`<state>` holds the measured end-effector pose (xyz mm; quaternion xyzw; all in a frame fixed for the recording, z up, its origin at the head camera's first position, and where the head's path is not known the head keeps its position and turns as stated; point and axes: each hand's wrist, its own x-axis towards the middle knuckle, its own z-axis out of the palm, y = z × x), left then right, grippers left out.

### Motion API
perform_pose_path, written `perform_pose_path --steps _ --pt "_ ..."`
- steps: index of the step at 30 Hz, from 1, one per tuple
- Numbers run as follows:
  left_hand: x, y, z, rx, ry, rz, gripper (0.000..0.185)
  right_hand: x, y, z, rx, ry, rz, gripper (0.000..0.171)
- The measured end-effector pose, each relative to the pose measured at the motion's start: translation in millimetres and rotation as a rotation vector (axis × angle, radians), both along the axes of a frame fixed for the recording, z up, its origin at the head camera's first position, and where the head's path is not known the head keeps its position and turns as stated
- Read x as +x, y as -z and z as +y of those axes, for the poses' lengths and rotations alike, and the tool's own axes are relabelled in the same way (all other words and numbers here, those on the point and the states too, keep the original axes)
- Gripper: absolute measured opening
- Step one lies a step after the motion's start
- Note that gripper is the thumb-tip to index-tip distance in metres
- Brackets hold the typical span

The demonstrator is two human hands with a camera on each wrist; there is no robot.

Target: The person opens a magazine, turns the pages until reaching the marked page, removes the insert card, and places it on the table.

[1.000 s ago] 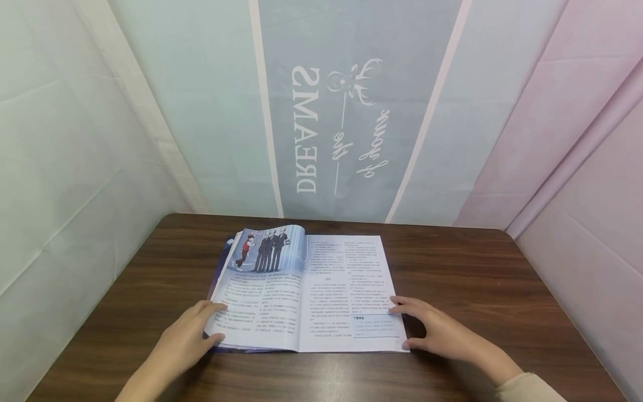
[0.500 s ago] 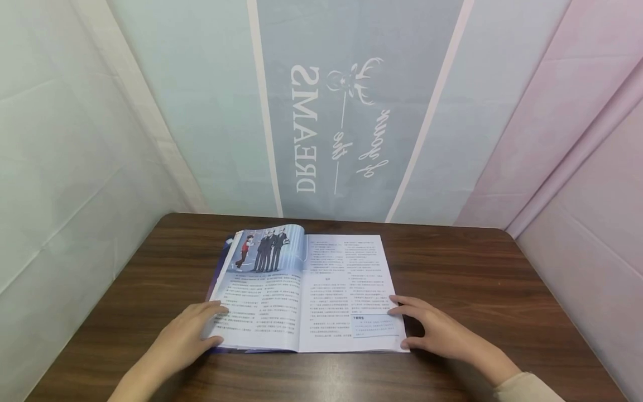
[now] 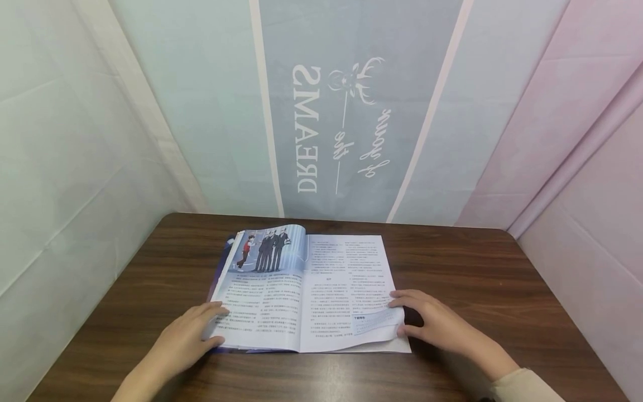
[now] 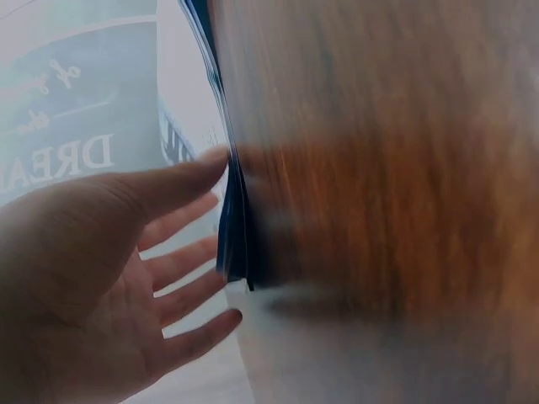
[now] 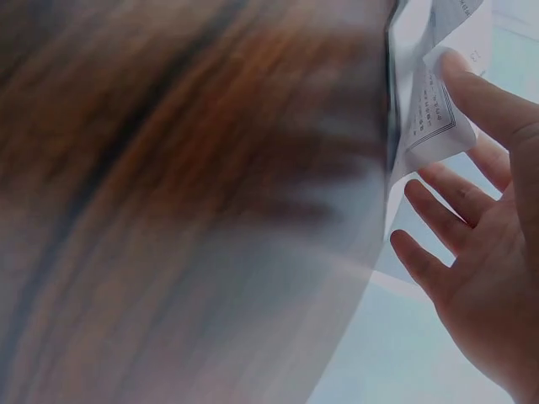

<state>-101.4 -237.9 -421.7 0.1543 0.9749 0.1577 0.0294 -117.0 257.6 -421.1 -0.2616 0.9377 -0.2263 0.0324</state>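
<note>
An open magazine [image 3: 326, 312] lies on the table, with printed text on both pages and a picture of suited figures at the top of the left page. Beside its lower left edge is my left hand [image 3: 183, 338]; the thumb and fingertips rest on the page margin, and the left wrist view shows the fingers [image 4: 189, 295] extended. My right hand [image 3: 439, 324] pinches the lower right corner of the right page [image 3: 379, 326], which curls up off the sheets below. In the right wrist view, the thumb presses this bent page [image 5: 434, 118]; the index fingertip is hidden behind it.
The dark wood-grain table [image 3: 482, 279] extends around the magazine on all sides. A printed cloth backdrop [image 3: 351, 111] stands behind the table's far edge, with pale cloth sides at left and right.
The lower right corner of the right page has risen and curled inward under my right hand, showing a sheet below. My left hand has stayed almost in place.
</note>
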Motion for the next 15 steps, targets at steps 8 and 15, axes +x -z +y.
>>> perform_pose_path --steps 8,15 --pt "4.7 -1.1 10.2 -0.035 -0.013 0.055 0.045 -5.7 -7.1 -5.7 -0.058 0.005 0.076 0.035" --pt "3.8 -7.5 28.6 0.053 -0.018 0.1 0.037 -14.8 -16.0 -12.8 -0.138 -0.016 0.189 0.036"
